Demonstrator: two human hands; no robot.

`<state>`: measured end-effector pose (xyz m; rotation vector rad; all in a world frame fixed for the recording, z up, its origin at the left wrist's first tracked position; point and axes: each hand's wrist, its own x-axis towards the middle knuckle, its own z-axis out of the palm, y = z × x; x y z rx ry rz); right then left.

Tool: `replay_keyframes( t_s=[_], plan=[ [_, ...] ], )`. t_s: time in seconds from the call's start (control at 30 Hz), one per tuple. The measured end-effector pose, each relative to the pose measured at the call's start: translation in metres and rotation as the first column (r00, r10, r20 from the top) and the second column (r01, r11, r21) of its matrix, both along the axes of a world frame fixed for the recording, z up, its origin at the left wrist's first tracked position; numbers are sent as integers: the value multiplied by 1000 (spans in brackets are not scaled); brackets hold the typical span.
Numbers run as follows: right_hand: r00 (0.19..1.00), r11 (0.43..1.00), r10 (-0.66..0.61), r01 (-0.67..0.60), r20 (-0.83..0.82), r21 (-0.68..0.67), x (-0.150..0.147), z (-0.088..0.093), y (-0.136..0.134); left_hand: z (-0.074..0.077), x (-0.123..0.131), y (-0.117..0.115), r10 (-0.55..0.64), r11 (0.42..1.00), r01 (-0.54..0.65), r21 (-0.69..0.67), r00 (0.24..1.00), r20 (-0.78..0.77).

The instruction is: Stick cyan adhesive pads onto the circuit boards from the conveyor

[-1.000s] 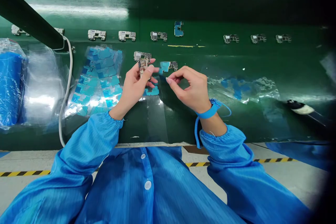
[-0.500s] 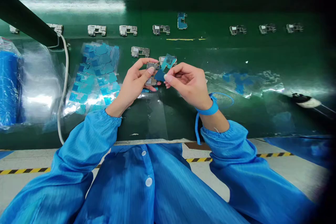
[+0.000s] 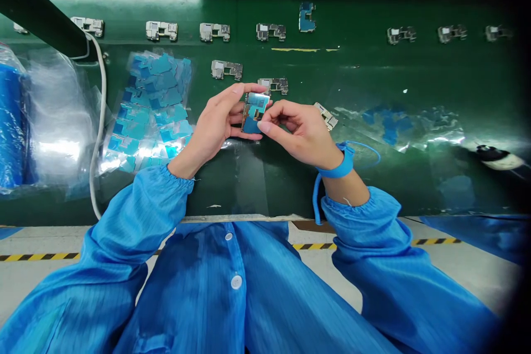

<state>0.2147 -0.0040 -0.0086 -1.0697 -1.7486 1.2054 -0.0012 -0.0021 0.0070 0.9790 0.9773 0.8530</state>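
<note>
Gripped by its edges between the fingers of my left hand [image 3: 216, 115] is a small circuit board [image 3: 245, 112]. A blue film piece [image 3: 252, 123] with cut-outs lies over the board's face, hiding most of it. The thumb and forefinger of my right hand [image 3: 302, 130] pinch the film's lower right edge; the exact contact is partly hidden by the fingertips. Just beyond my hands lies a bare board [image 3: 279, 86], and another board [image 3: 227, 69] rests up to its left. A lighter board [image 3: 326, 116] sticks out behind my right hand.
On the left are a sheet of blue film pieces [image 3: 160, 105], a white cable [image 3: 102, 121] and a dark post [image 3: 45, 11]. Several boards [image 3: 161, 30] form a row at the back, with a blue-covered one [image 3: 307, 17]. Clear plastic [image 3: 440, 127] and a black-and-white object [image 3: 500, 157] are on the right.
The blue film, earlier held apart beside the board, now lies over it. My left hand has turned the board slightly, and its thumb has moved off the board's face. The view has shifted.
</note>
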Motion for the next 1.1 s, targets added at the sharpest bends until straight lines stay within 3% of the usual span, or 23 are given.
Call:
replay_keyframes(
  t_s=[0.13, 0.33, 1.1],
  plan=[
    [999, 1000, -20, 20, 31, 21, 1, -3, -1, 6, 1, -1, -24, 999, 23, -28, 999, -37],
    [999, 999, -36, 35, 27, 32, -1, -3, -1, 8, -1, -1, -56, 998, 57, -40, 998, 30],
    [997, 998, -57, 57, 44, 3, -2, 2, -4, 8, 0, -3, -11, 997, 22, -73, 989, 145]
  ],
)
